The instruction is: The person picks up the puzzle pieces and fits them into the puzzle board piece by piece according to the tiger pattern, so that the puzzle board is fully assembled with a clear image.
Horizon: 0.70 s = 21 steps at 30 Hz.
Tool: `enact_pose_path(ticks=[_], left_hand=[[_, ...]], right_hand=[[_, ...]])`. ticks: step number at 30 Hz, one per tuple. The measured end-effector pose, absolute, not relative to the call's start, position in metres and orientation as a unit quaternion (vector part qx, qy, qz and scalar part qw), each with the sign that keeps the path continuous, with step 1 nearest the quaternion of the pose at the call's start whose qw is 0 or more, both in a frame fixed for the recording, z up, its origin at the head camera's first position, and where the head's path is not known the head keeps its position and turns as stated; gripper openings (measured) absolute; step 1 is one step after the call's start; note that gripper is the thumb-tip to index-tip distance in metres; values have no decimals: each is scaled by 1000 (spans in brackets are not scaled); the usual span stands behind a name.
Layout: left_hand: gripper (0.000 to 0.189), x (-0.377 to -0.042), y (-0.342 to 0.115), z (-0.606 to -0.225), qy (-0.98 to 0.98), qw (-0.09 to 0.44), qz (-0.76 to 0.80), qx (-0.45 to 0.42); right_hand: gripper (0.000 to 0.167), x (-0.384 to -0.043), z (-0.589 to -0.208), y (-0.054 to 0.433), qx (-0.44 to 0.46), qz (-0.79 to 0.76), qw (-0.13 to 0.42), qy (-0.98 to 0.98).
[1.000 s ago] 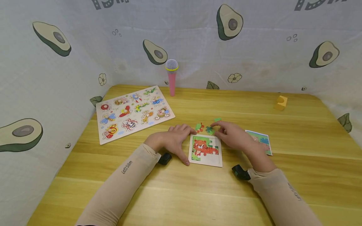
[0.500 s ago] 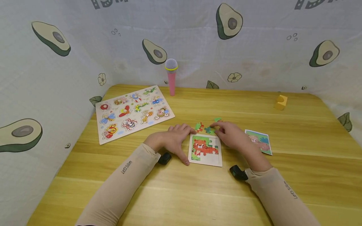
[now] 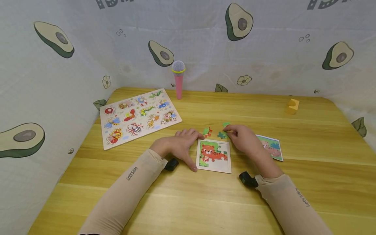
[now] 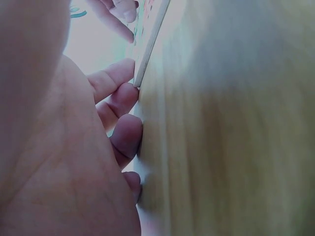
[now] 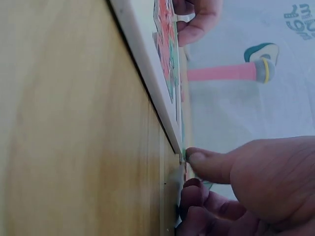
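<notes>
A square wooden jigsaw tray (image 3: pixel 215 169) with a partly filled tiger picture lies on the table between the hands. My left hand (image 3: pixel 179 145) rests along its left side, thumb at the lower corner and fingers spread to the upper one. In the left wrist view, fingertips (image 4: pixel 129 133) touch the table beside the tray's edge. Beyond the tray's top right corner, my right hand (image 3: pixel 243 138) pinches the edge of a green jigsaw piece (image 3: pixel 222 134) between thumb and curled fingers. Other loose pieces near it are a red-and-green piece (image 3: pixel 207 132) and a green piece (image 3: pixel 226 124).
A printed picture card (image 3: pixel 276 150) lies right of the right hand. An insect peg puzzle board (image 3: pixel 141 117) is at the back left, beside an upright pink toy microphone (image 3: pixel 179 85). A yellow block (image 3: pixel 292 106) stands at the back right. A patterned cloth (image 3: pixel 205 49) hangs behind.
The right fingers have curled in and drawn back to the right, and the green piece has shifted slightly right with them. The left hand and the tray stay in place.
</notes>
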<state>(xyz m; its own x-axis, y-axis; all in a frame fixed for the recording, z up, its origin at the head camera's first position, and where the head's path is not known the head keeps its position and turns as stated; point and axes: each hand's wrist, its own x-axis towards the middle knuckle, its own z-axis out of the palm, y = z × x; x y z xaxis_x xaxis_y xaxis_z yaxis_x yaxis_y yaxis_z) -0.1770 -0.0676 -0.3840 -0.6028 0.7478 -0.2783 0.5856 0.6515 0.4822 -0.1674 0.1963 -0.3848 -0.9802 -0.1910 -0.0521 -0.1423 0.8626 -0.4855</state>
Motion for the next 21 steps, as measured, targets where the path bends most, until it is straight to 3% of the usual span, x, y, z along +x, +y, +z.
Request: enact_pose_path(ticks=[6,13,21], left_hand=[[115,-178,-68,-385,878,233,173,381],[116,-178,-67,-385,879,230,169,383],[115,-178,-67,-383,878,234,170,380]], right_hand=[[44,-170,-384,197,-53,-253,68,964],[38,-169,-382,200,-57,-252,71,963],[43,-170,-382,202,-60,-262,82,960]])
